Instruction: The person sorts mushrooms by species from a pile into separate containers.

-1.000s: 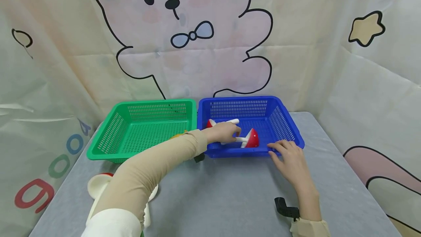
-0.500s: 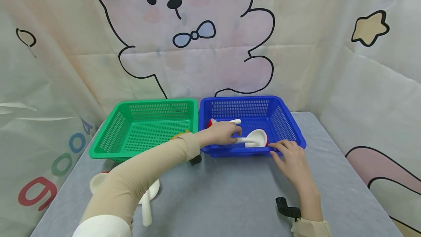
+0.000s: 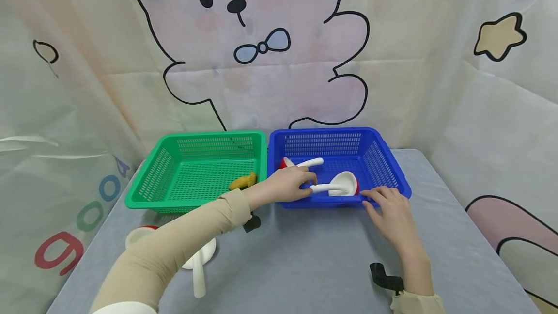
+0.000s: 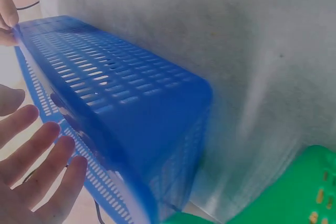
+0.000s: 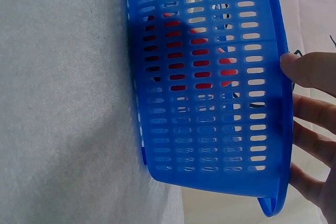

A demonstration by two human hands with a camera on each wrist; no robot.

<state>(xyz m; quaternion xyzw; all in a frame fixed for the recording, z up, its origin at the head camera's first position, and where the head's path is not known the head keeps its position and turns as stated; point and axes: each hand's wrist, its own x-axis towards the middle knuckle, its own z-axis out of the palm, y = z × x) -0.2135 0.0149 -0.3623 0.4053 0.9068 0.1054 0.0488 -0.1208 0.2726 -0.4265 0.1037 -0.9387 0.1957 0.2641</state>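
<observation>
Apparently the left grip hangs slack beside a white ladle, the right grip pinching the blue basket.

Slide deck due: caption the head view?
Left hand beside two red-and-white ladles in a blue basket, right hand on its rim.

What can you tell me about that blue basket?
The blue basket looks like plastic, rectangular, with slotted walls and a smooth rim. It sits upright on the grey table, beside the green basket. Red-and-white ladles lie inside. The right hand pinches its near rim; the left hand is over it, contact unclear.
</observation>
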